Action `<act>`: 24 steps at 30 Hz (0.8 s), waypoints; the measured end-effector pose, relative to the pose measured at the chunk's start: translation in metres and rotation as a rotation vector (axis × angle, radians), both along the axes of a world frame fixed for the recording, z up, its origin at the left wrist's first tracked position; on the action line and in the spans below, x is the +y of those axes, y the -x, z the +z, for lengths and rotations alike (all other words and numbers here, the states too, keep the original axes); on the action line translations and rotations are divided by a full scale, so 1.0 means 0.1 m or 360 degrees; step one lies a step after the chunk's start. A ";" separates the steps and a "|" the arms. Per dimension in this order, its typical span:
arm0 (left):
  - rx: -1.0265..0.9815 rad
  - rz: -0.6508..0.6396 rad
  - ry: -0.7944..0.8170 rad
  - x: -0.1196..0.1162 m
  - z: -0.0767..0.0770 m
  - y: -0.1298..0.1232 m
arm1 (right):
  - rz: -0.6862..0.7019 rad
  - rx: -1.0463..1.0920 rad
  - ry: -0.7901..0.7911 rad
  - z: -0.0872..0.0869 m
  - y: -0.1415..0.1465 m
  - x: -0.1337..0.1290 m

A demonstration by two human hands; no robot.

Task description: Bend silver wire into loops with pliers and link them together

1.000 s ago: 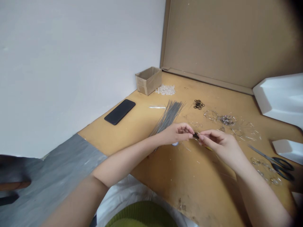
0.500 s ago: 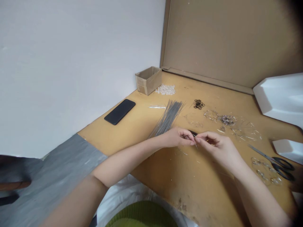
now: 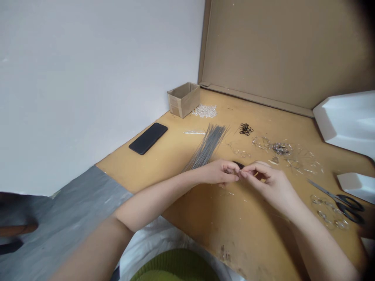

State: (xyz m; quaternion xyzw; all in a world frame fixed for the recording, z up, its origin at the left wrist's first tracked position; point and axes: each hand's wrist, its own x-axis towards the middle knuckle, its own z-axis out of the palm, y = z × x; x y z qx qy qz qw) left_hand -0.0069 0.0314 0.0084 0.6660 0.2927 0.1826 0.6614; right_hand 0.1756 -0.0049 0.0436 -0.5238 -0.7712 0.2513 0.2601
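Note:
My left hand and my right hand meet over the middle of the table, fingertips almost touching. Both are closed in a pinch around a thin wire, of which only a tiny bright bit shows; the fingers hide the rest. Just behind the fingertips lies a dark object, mostly covered by the hands. A bundle of grey wires fans out beyond my left wrist. Past my right hand is a tangle of wire pieces, with small black rings farther back.
A black phone lies at the table's left edge. Small clear beads are heaped beside a cardboard box. At right are black-handled scissors, wire loops and white containers. A cardboard panel stands behind.
My fingertips have shifted slightly up and left and drawn closer together. The thin end that stuck out below them no longer shows. Things on the table lie as before.

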 end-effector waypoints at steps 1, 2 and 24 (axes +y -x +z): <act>0.0001 -0.0007 -0.0044 0.01 0.00 0.00 | 0.0000 -0.0004 0.0013 0.00 0.01 0.00; 0.0003 0.0001 -0.0116 0.02 0.00 0.00 | 0.0005 -0.0009 0.0028 0.01 0.01 0.00; -0.0108 0.0146 -0.0227 -0.02 0.01 -0.02 | -0.0031 0.0121 0.0111 -0.02 0.01 0.00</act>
